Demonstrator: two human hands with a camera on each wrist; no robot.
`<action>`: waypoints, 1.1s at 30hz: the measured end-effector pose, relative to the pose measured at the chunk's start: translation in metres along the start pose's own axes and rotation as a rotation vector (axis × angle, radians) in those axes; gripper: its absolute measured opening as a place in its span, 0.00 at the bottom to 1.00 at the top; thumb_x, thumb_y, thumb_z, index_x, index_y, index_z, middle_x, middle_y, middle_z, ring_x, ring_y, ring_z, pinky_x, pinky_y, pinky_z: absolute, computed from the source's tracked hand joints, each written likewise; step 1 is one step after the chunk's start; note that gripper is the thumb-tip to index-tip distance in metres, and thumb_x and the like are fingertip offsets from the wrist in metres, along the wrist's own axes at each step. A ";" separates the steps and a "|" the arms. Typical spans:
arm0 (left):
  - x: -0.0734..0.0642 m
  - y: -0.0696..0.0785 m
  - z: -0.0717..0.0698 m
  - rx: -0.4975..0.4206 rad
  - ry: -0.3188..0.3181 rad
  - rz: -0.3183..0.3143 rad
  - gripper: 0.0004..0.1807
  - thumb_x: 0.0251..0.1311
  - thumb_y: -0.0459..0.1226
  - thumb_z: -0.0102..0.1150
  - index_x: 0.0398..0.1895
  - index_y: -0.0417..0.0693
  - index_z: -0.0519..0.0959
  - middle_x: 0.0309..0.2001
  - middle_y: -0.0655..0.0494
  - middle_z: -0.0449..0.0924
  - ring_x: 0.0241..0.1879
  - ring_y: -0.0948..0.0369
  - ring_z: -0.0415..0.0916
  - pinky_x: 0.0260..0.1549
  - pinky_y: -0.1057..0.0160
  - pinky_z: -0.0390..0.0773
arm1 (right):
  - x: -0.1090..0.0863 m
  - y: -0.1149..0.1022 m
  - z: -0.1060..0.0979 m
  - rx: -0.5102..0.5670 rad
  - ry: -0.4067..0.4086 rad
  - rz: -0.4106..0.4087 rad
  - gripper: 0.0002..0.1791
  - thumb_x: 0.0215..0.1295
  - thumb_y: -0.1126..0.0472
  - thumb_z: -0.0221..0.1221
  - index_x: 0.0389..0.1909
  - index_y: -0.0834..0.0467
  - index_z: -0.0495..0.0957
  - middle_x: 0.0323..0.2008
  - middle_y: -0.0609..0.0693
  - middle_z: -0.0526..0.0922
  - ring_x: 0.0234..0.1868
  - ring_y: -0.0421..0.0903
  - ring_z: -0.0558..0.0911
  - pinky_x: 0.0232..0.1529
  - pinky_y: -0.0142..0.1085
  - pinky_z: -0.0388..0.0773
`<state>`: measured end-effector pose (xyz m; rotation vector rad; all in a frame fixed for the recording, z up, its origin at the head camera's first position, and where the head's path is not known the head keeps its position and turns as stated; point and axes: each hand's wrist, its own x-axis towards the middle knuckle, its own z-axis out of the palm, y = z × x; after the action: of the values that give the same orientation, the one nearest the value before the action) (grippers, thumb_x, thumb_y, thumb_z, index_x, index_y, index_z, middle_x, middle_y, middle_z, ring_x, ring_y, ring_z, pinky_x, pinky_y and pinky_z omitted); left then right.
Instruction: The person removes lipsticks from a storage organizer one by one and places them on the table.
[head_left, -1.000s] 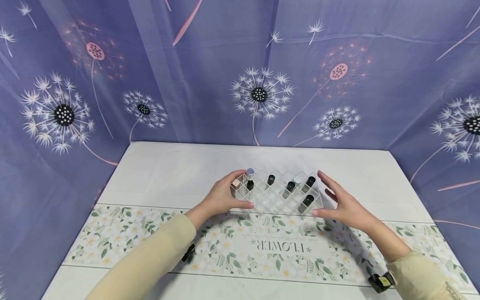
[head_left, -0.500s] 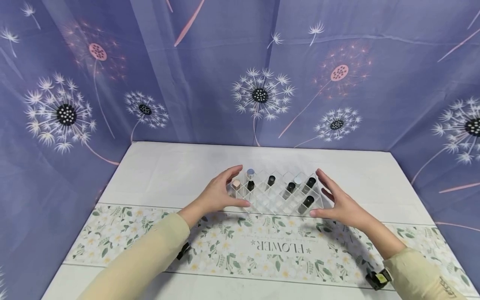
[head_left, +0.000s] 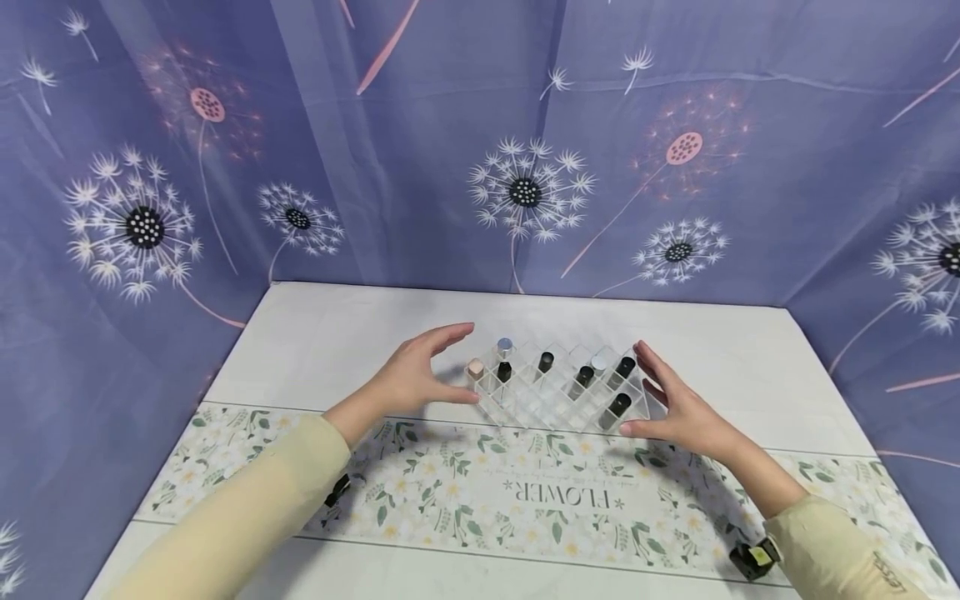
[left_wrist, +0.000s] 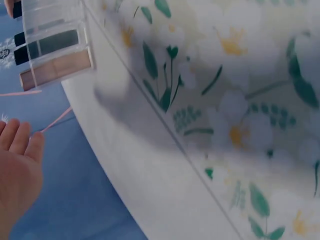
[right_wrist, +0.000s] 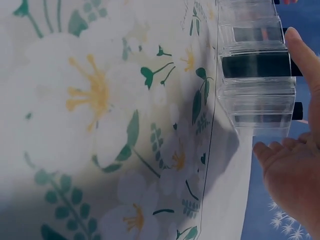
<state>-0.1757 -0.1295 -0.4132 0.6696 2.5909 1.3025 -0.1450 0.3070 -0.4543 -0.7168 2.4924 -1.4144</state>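
A clear lipstick organizer with diamond-shaped compartments stands on the table. Several lipsticks with black caps, such as the one at front right, stand in it. A pink-capped lipstick occupies the left end, with a silvery-blue-capped lipstick behind it. My left hand is spread apart from the organizer's left end, holding nothing. Around the right end is my right hand, thumb by the front corner and fingers by the back corner. Whether it touches the organizer is hard to tell. In the right wrist view the thumb overlaps the organizer's edge.
The white table carries a floral band with the word FLOWER. Purple dandelion-print cloth hangs behind and at both sides. Black devices sit at the left wrist and right wrist.
My left hand has drawn away to the left from the organizer, leaving a gap. The right hand stays around the right end. The organizer keeps its place; the head view shifts slightly.
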 end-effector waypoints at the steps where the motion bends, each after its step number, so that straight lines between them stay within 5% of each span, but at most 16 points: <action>1: -0.001 0.001 -0.002 0.004 -0.001 0.007 0.57 0.50 0.50 0.87 0.83 0.56 0.66 0.79 0.59 0.68 0.78 0.52 0.65 0.79 0.51 0.65 | 0.000 0.001 0.000 -0.001 0.001 0.003 0.71 0.62 0.67 0.77 0.88 0.52 0.30 0.86 0.66 0.36 0.82 0.75 0.43 0.73 0.16 0.56; 9: -0.004 0.003 -0.013 0.035 -0.003 0.038 0.46 0.56 0.46 0.83 0.79 0.54 0.72 0.76 0.59 0.73 0.75 0.53 0.71 0.76 0.48 0.69 | 0.002 0.006 0.002 -0.011 0.012 0.052 0.73 0.61 0.64 0.78 0.88 0.49 0.29 0.86 0.65 0.36 0.83 0.74 0.44 0.73 0.16 0.56; 15: -0.003 0.003 -0.015 0.044 -0.002 0.052 0.38 0.62 0.41 0.79 0.75 0.51 0.76 0.73 0.56 0.77 0.72 0.53 0.75 0.74 0.50 0.72 | 0.004 0.008 0.003 -0.049 0.021 0.081 0.72 0.61 0.62 0.78 0.88 0.46 0.30 0.86 0.64 0.37 0.83 0.74 0.46 0.77 0.57 0.55; 17: -0.003 0.003 -0.014 0.044 0.000 0.057 0.36 0.62 0.41 0.79 0.74 0.50 0.77 0.72 0.56 0.78 0.72 0.53 0.75 0.74 0.50 0.73 | 0.005 0.008 0.003 -0.058 0.021 0.086 0.72 0.61 0.61 0.78 0.88 0.47 0.30 0.87 0.64 0.38 0.83 0.74 0.46 0.75 0.63 0.55; 33: 0.002 -0.001 -0.011 0.071 0.002 0.055 0.31 0.64 0.41 0.77 0.70 0.47 0.81 0.68 0.53 0.82 0.69 0.51 0.78 0.72 0.46 0.75 | 0.008 0.009 0.003 -0.065 0.024 0.123 0.70 0.62 0.59 0.79 0.88 0.55 0.34 0.86 0.65 0.42 0.82 0.75 0.49 0.74 0.61 0.58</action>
<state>-0.1816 -0.1367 -0.4075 0.7573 2.6493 1.2329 -0.1537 0.3044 -0.4629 -0.5507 2.5635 -1.3130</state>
